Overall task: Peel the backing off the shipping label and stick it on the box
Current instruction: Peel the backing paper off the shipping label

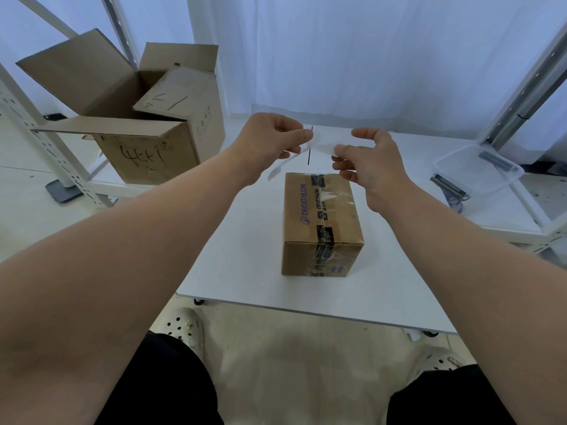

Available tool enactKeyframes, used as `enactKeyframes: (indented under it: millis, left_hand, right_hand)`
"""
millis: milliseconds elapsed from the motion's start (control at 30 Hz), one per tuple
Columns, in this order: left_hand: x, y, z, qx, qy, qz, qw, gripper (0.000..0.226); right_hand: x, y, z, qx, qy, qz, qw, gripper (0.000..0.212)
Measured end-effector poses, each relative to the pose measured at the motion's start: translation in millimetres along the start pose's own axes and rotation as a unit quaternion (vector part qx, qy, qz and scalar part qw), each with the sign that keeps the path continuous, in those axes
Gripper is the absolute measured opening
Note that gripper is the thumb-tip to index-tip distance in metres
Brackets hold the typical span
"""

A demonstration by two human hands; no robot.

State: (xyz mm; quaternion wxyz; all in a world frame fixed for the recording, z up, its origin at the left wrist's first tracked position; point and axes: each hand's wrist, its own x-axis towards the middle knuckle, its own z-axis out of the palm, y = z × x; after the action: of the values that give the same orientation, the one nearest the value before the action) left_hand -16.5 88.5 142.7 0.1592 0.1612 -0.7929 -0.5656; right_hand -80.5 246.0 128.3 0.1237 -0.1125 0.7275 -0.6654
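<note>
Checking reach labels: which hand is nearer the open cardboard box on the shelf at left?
Left. The left hand is above the table just right of the open cardboard box; the right hand is farther right, above the far end of the taped box.

"DECATHLON" printed in blue along top of small sealed box; repeated, smaller, on its black-patterned tape. Handwritten marks seen on large open carton, not decipherable.

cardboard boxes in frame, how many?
2. A sealed Decathlon box sits mid-table below the hands. A larger open box sits on the rack at far left; whether it holds smaller boxes is unclear.
</note>
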Motion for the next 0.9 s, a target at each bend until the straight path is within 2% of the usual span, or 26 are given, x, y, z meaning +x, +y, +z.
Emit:
enactKeyframes:
  millis: [233, 433, 733, 900]
  left_hand:
    - [0.2, 0.0, -0.8, 0.012, 0.026, -0.004, 1.000, 0.051]
    - [0.2, 0.0, -1.0, 0.031, 0.025, -0.018, 0.999, 0.061]
    - [-1.3, -1.4, -2.7, 0.035, 0.015, 0.005, 0.999, 0.054]
    - [0.2, -4.7, -2.4, 0.031, -0.005, 0.015, 0.999, 0.037]
  right_hand:
    - [-0.7, -0.4, -1.1, -0.002, -0.006, -0.022, 1.000, 0.031]
    - [-1.3, 0.5, -2.1, 0.000, -0.007, -0.026, 1.000, 0.032]
    - [1.2, 1.4, -2.3, 0.003, -0.019, -0.024, 1.000, 0.024]
    - [1.6, 2.7, -2.2, -0.006, -0.018, -0.024, 1.000, 0.023]
